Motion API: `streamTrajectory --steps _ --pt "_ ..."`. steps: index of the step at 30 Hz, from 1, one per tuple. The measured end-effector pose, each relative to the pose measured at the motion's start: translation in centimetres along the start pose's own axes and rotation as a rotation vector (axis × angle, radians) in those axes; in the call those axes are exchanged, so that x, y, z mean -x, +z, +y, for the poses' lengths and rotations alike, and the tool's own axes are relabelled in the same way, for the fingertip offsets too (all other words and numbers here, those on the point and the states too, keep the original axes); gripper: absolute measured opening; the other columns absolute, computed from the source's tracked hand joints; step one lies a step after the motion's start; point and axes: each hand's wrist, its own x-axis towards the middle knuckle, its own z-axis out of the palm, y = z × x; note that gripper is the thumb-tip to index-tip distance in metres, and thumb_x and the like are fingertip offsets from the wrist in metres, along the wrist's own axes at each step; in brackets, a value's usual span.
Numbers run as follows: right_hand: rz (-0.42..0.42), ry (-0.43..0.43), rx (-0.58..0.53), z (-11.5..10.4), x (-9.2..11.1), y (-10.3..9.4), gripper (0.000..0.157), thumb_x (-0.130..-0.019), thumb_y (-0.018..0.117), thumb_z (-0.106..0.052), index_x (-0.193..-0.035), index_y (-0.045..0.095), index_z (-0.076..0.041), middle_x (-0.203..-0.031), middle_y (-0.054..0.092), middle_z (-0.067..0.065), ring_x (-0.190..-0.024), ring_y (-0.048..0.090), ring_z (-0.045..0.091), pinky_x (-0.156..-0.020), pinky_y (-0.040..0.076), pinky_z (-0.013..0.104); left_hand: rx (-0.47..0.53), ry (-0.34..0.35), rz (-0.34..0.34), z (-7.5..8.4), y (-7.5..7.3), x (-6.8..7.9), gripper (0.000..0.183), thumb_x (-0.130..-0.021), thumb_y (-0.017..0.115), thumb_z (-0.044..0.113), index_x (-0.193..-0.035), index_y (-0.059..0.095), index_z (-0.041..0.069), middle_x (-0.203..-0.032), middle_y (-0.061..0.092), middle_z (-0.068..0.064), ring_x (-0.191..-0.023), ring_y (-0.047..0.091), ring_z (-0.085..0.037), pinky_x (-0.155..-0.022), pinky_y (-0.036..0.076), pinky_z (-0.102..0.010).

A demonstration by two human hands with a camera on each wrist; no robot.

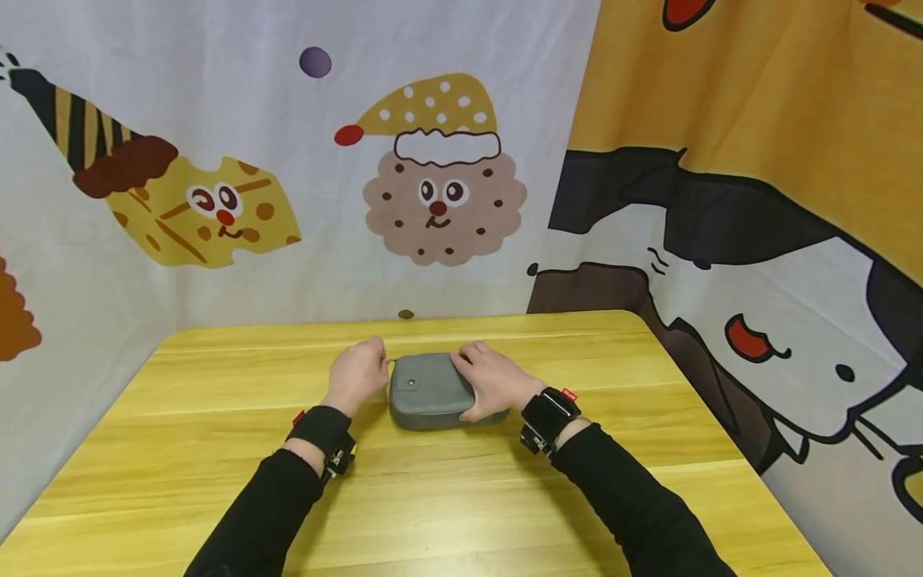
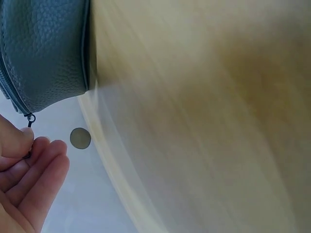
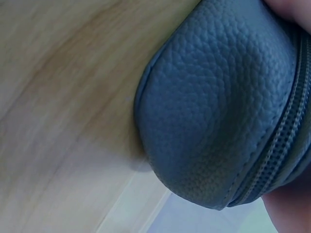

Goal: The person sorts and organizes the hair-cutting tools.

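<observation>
A grey leather-look zippered pouch (image 1: 431,389) with a snap tab on top lies on the wooden table. At its left end, my left hand (image 1: 358,373) pinches the zipper pull (image 2: 30,121) between thumb and fingers, and the pull is drawn out from the corner in the left wrist view. My right hand (image 1: 496,380) grips the pouch's right end, thumb at the near side and fingers over the top and far side. In the right wrist view the closed zipper teeth (image 3: 279,145) run along the pouch's side.
The light wooden table (image 1: 461,513) spreads around the pouch, its back edge a little beyond the hands. Behind it hangs a curtain (image 1: 274,296) with cartoon figures. Black wrist cameras (image 1: 550,417) sit on both wrists.
</observation>
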Motion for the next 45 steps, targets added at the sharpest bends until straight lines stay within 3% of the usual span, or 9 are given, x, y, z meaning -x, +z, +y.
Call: streamTrajectory --steps 22,33,45 --pt "0.007 0.001 0.019 0.3 -0.1 0.5 0.105 -0.07 0.079 -0.06 -0.148 0.041 0.0 -0.136 0.047 0.017 -0.124 0.044 0.03 -0.104 0.042 0.038 -0.007 -0.005 -0.026 0.7 0.7 -1.4 0.02 -0.086 0.071 0.004 -0.078 0.054 0.009 -0.066 0.053 -0.003 -0.056 0.05 -0.02 -0.053 0.041 -0.034" --pt "0.008 0.005 0.015 0.4 0.0 0.5 0.106 -0.07 0.079 -0.06 -0.149 0.04 0.001 -0.136 0.047 0.018 -0.124 0.044 0.031 -0.103 0.043 0.038 -0.001 -0.009 -0.035 0.8 1.0 -2.1 0.018 -0.088 0.073 0.006 -0.081 0.056 0.008 -0.071 0.058 -0.003 -0.06 0.054 -0.021 -0.055 0.045 -0.035" --pt "0.02 -0.006 0.021 0.4 -0.2 0.7 0.106 -0.069 0.079 -0.06 -0.148 0.042 0.001 -0.135 0.047 0.018 -0.122 0.045 0.03 -0.103 0.043 0.038 0.01 0.125 -0.025 -0.2 1.1 -3.0 0.019 -0.086 0.076 0.006 -0.081 0.058 0.009 -0.073 0.062 -0.004 -0.064 0.06 -0.023 -0.058 0.051 -0.038"
